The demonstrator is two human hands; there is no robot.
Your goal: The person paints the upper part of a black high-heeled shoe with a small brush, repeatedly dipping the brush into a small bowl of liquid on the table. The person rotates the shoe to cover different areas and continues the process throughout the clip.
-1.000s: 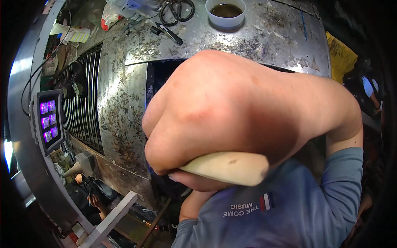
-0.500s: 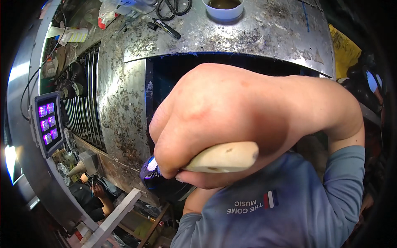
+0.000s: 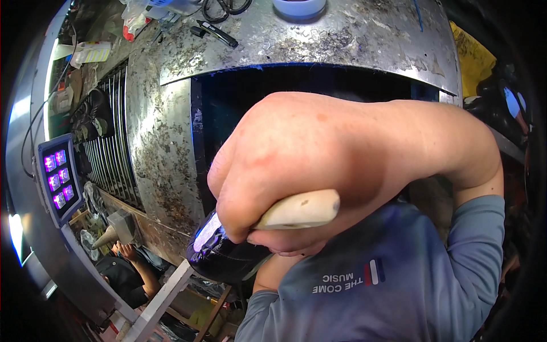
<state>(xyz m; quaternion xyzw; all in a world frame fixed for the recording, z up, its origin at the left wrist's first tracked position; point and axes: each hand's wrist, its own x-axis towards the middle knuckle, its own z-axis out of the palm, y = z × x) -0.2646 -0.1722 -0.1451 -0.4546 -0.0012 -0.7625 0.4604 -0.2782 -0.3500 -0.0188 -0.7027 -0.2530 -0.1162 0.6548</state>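
Note:
My right hand (image 3: 285, 154) fills the middle of the view, its fingers wrapped round a pale wooden handle (image 3: 302, 209). The working end of that tool is hidden behind the hand. Just below the knuckles is a black shoe (image 3: 225, 259) with a strip that glows whitish violet (image 3: 206, 233). The hand covers part of the shoe, so I cannot tell whether the tool touches it. My left forearm (image 3: 274, 273) shows below my right hand; my left hand is hidden behind it.
Ahead lies a stained metal bench (image 3: 364, 48) with a white bowl (image 3: 299, 8), a black marker (image 3: 219, 34) and black-handled scissors (image 3: 225, 10). A violet lamp (image 3: 58, 178) stands left, near a metal rack (image 3: 114, 142) with dark shoes (image 3: 94, 117). Another person's hand (image 3: 126, 251) is at lower left.
The bench things have shifted up and left in view. The handle has moved slightly left and up, and more of the shoe shows. The other person's hand has risen.

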